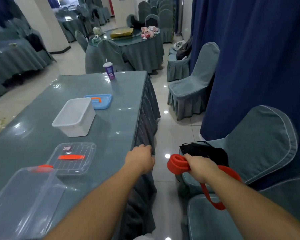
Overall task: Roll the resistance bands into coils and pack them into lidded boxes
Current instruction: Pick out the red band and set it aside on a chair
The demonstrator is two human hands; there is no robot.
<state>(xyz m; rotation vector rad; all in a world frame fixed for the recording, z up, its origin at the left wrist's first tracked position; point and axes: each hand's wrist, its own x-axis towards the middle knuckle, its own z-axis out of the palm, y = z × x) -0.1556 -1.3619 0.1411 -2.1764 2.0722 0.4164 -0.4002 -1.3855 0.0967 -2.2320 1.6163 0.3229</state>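
Our right hand point(197, 168) has its fingers clenched round the red resistance band point(178, 164), which sits over the gap between table and chair. It's a flat, rubbery strip: a couple of loose loops poke out just ahead of the knuckles, and a long tail hangs below the wrist. Left hand point(140, 159) hovers at the table edge, fingers curled under, so we can't tell if it's holding anything. Probably best to bring it over, pinch the tail and wind snugly so the coil fits the white box point(74, 116).
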